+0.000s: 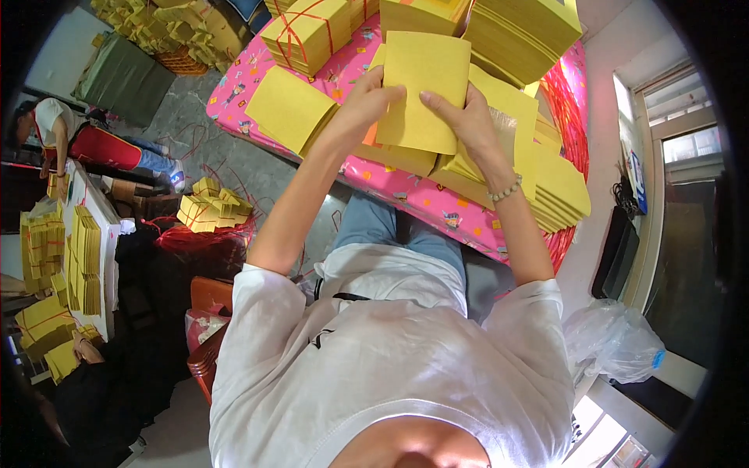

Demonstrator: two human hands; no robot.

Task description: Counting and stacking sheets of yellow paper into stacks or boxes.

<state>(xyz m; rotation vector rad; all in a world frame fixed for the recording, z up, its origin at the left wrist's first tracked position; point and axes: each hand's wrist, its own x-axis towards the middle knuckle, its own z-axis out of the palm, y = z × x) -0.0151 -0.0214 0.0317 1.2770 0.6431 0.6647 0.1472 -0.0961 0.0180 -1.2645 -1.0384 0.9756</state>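
Left hand (367, 105) and right hand (464, 117) both pinched on a thin yellow paper sheaf (421, 90) held up between them over the pink table (406, 191): light, floppy, likely slippery, best gripped at side edges; stacked yellow sheets (558, 191) crowding just right of the right hand, bundles beyond, little free room.
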